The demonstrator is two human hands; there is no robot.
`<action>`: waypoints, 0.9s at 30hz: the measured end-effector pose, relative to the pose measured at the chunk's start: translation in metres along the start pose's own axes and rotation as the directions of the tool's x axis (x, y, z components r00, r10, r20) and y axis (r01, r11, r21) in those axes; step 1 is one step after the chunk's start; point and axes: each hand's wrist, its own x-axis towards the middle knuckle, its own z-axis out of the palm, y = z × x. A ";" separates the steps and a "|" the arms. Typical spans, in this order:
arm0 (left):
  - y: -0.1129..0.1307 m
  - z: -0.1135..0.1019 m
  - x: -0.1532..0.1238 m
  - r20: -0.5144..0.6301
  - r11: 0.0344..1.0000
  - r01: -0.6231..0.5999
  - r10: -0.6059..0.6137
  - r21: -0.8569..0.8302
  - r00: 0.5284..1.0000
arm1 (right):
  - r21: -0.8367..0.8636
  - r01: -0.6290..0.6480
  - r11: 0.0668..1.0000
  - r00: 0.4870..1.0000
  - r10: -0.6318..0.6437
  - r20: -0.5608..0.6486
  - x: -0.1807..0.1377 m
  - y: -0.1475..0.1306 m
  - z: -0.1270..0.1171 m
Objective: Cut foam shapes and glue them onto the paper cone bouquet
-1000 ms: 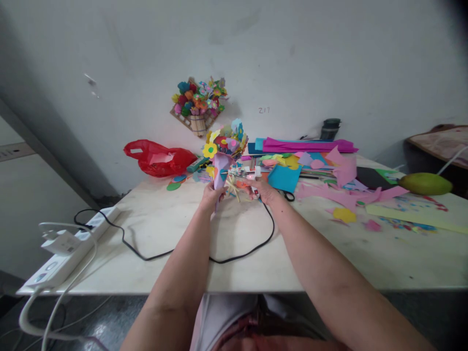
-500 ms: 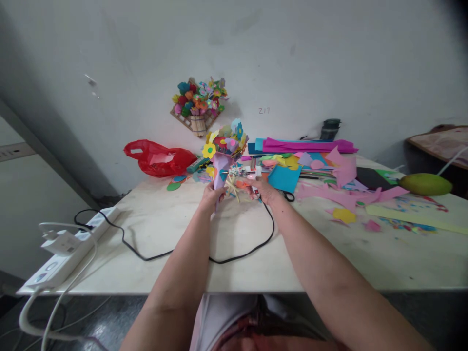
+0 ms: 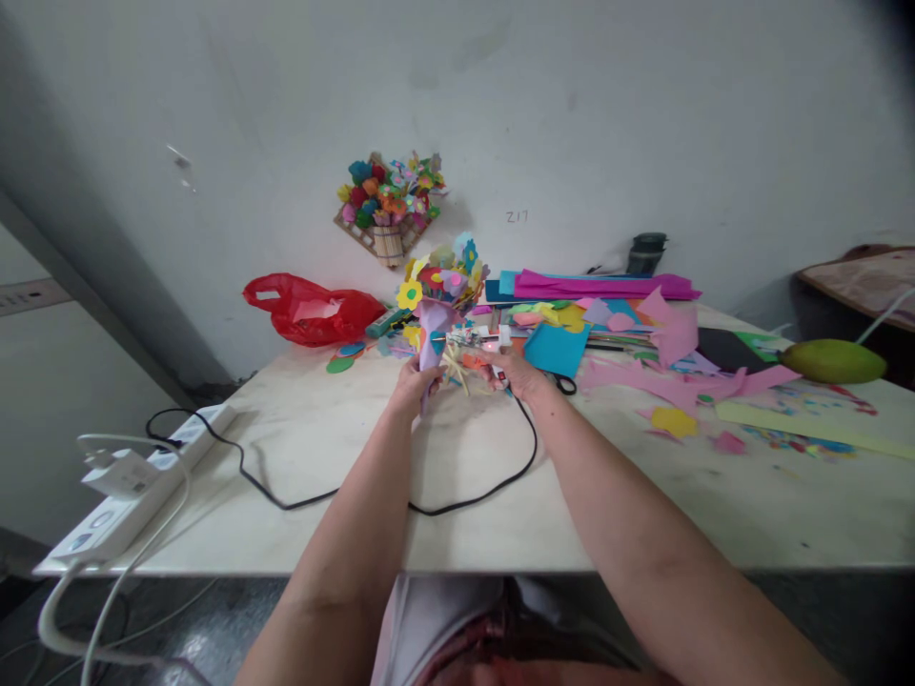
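My left hand (image 3: 415,386) is closed on a light purple paper piece (image 3: 432,349), which stands upright with a blue and orange patch on it. Behind and above the piece are paper flowers (image 3: 447,276) in yellow, blue, red and purple. In my right hand (image 3: 516,367) is a white glue gun (image 3: 504,336), its thin nozzle pointing left with the tip at the purple paper. A small red light shows on the gun, and a black cord (image 3: 533,438) runs from it. Pale sticks (image 3: 457,367) lie between my hands, partly hidden by my fingers.
A white power strip (image 3: 114,514) lies at the left table edge. Red plastic bag (image 3: 315,310) behind it, and a flower decoration (image 3: 390,205) leans at the wall. Scissors (image 3: 564,383), a blue sheet (image 3: 556,349), pink scraps (image 3: 676,329) and a mango-like fruit (image 3: 833,360) lie right.
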 end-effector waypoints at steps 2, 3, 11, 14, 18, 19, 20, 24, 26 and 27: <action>0.000 0.000 -0.001 0.004 1.000 0.002 -0.002 0.001 1.000 | 0.012 0.006 1.000 1.000 -0.006 -0.004 0.000 0.000 0.000; 0.000 0.001 -0.001 0.007 1.000 0.001 -0.001 0.003 1.000 | 0.011 0.008 1.000 1.000 -0.008 -0.005 0.000 -0.001 0.000; 0.002 0.002 -0.003 0.018 1.000 0.006 -0.006 0.000 1.000 | -0.022 0.022 1.000 1.000 -0.022 0.007 -0.001 -0.001 -0.001; 0.002 0.002 -0.003 0.016 1.000 0.000 0.000 0.003 1.000 | -0.016 0.020 1.000 1.000 -0.020 0.004 0.000 0.000 -0.001; 0.002 0.002 -0.003 0.024 1.000 0.007 -0.007 -0.012 1.000 | -0.023 0.006 1.000 1.000 -0.006 0.000 0.001 0.001 -0.001; 0.001 0.002 -0.003 0.027 1.000 0.009 -0.009 -0.018 1.000 | -0.025 0.007 1.000 1.000 -0.007 0.002 0.001 0.001 -0.002; 0.001 0.002 -0.003 0.031 1.000 0.009 -0.008 -0.023 0.999 | -0.024 0.009 1.000 1.000 -0.009 0.002 0.001 0.001 -0.001; 0.001 0.002 -0.004 0.038 1.000 -0.001 0.002 -0.029 0.999 | -0.014 0.016 1.000 1.000 -0.016 0.006 -0.001 0.000 -0.001; 0.001 0.002 -0.004 0.040 1.000 0.004 -0.003 -0.028 0.999 | -0.020 0.024 1.000 1.000 -0.024 0.010 -0.001 -0.001 0.000; 0.001 0.002 -0.003 0.040 1.000 0.008 -0.007 -0.028 0.999 | -0.023 0.026 0.999 1.000 -0.026 0.011 -0.001 -0.002 0.000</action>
